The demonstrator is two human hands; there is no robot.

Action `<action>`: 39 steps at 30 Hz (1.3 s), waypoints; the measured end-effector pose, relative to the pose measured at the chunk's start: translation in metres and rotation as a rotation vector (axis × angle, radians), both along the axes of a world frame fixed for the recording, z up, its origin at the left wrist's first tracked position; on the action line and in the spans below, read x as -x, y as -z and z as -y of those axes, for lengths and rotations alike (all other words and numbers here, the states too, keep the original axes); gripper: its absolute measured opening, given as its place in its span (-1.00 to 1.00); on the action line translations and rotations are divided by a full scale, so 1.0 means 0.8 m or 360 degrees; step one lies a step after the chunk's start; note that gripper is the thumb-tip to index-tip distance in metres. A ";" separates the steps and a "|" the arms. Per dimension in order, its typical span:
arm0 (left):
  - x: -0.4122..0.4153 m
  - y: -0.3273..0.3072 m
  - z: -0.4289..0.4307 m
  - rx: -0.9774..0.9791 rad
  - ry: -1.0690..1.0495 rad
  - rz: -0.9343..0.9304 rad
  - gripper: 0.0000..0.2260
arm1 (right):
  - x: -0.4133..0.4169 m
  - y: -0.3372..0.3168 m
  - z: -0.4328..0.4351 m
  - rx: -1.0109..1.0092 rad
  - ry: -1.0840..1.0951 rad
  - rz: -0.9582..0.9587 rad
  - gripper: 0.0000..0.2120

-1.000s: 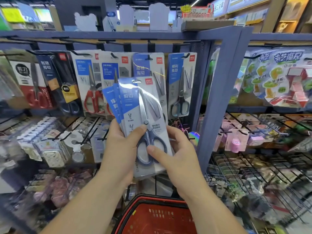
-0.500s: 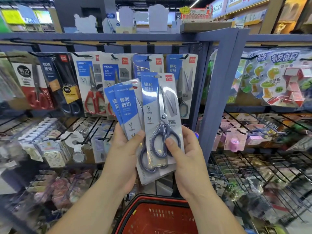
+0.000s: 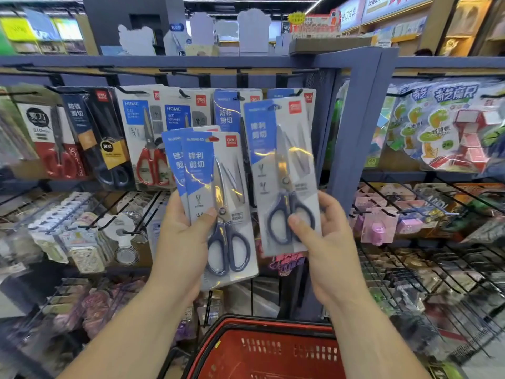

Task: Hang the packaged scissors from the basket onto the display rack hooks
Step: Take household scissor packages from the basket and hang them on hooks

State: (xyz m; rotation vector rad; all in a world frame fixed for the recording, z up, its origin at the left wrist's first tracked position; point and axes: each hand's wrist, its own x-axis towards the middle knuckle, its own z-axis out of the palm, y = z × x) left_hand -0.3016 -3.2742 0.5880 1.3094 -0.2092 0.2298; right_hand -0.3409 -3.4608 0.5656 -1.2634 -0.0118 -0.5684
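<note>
- Your aisle was bright, lit from above by a ceiling strip light [image 3: 318,1]; shadows were faint.
- Glare streaked the plastic of the scissors pack [image 3: 284,170] you held up.
- Wide-angle distortion bowed the rack beam [image 3: 164,61], and the side shelves [image 3: 54,242] smeared soft.

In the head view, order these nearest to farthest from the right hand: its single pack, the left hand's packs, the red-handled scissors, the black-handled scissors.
1. single pack, gripped by the right hand itself.
2. stacked packs, held by the left hand, just leftward.
3. red-handled scissors, hanging farther left, behind.
4. black-handled scissors, hanging farthest left.
</note>
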 end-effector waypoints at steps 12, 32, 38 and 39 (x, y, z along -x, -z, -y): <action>0.004 -0.007 -0.012 0.0003 0.0030 0.0027 -0.60 | -0.060 -0.024 0.026 0.0021 0.0345 0.0021 -0.66; 0.016 -0.008 -0.017 0.0071 0.0128 0.0000 -0.63 | -0.109 -0.006 0.012 -0.0167 0.0212 -0.0675 0.09; 0.020 -0.003 -0.007 0.0148 0.0197 -0.0009 -0.64 | -0.008 -0.010 -0.033 0.0044 -0.0200 -0.0468 -0.56; 0.021 -0.003 -0.003 0.0155 0.0205 -0.0010 -0.64 | 0.007 -0.009 -0.040 0.0165 -0.0290 -0.0417 -0.60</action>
